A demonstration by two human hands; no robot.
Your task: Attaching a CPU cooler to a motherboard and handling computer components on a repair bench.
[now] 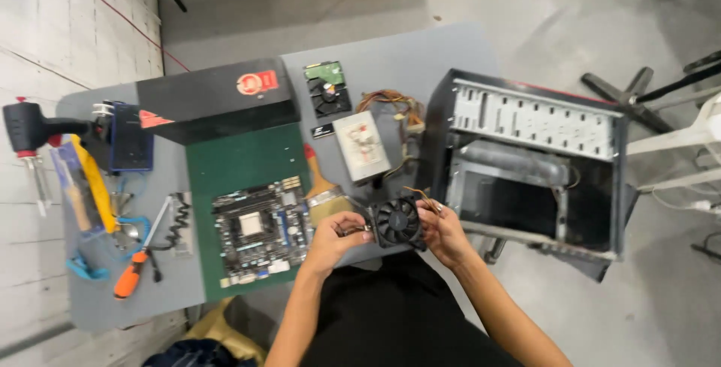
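Both my hands hold a square black case fan [398, 222] over the near edge of the grey table [398, 59]. My left hand [336, 235] pinches its left side and its thin wires. My right hand [444, 232] grips its right side, with orange and yellow wires looping above the fingers. Left of the fan a motherboard [260, 232] lies flat on a green mat [236, 164]. Just right of the fan stands an open black computer case [537, 164].
A power supply [362, 145] with a wire bundle, a hard drive [324, 72] and a second small fan [329, 98] lie behind the hands. A black box [214, 100] lies at the back left. A brush [319, 187], an orange screwdriver [131, 273] and other tools lie to the left.
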